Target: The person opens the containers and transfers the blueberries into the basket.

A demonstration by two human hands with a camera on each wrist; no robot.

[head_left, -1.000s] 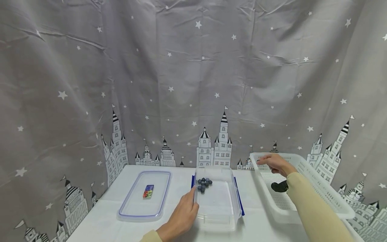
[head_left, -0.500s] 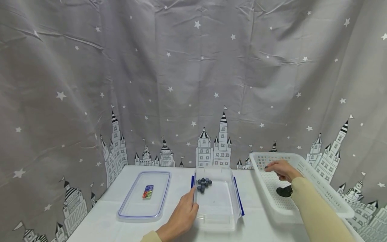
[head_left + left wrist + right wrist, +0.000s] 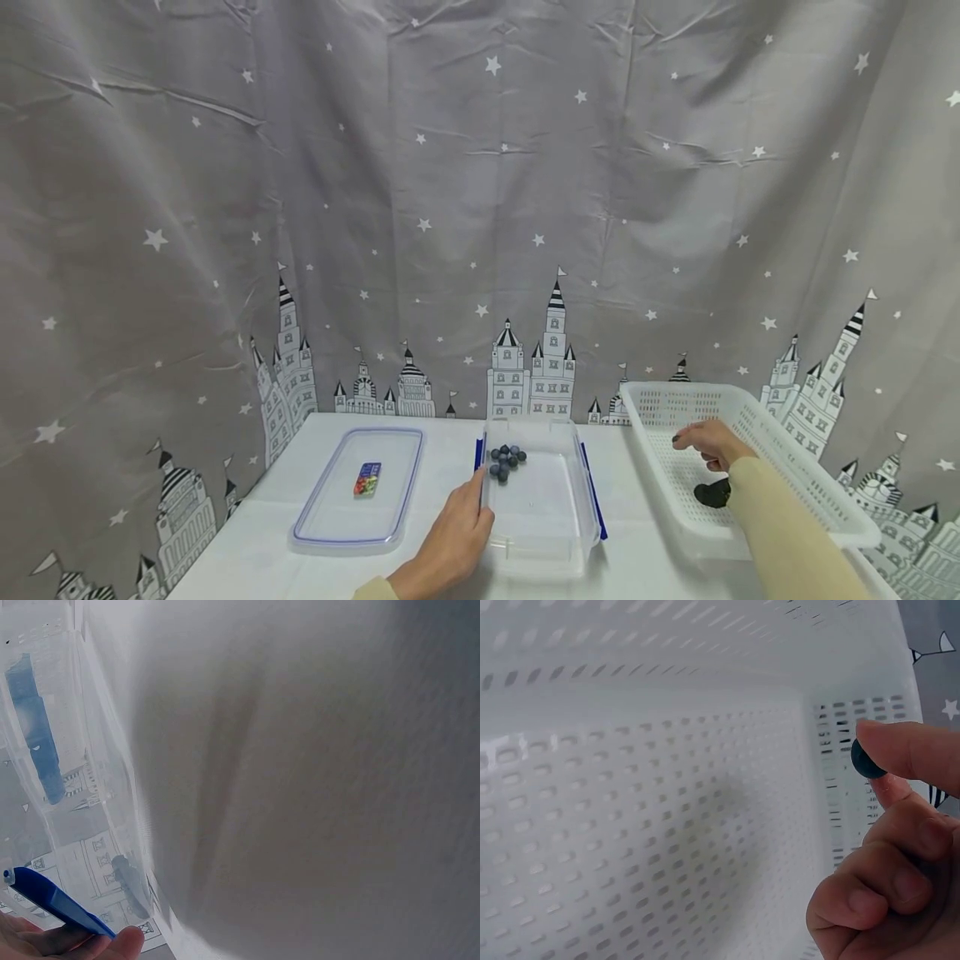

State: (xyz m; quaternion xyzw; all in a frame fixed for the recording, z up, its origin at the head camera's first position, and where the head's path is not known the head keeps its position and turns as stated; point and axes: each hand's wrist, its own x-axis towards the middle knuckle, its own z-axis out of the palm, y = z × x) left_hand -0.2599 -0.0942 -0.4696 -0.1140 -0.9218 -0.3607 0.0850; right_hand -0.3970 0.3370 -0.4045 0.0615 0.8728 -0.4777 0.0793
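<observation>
A blueberry (image 3: 867, 760) is pinched between the thumb and index finger of my right hand (image 3: 711, 442), which hovers inside the white perforated basket (image 3: 645, 442). In the head view the berry is a small dark spot at the fingertips. My left hand (image 3: 457, 529) holds the left side of a clear plastic food container (image 3: 540, 517); the left wrist view has its fingers curled at the blue side latch (image 3: 56, 900). A cluster of blueberries (image 3: 504, 460) lies in the container's far left corner.
A clear lid (image 3: 337, 500) with a blue seal and a colourful label (image 3: 367, 480) lies left of the container on the white table (image 3: 255, 533). A black device (image 3: 711, 493) sits at my right wrist. Behind the table hangs a grey curtain (image 3: 450, 208) with stars and castles.
My right hand has moved right and down, from the basket's left rim deeper into the basket, with the blueberry at its fingertips. The left hand and container stay put.
</observation>
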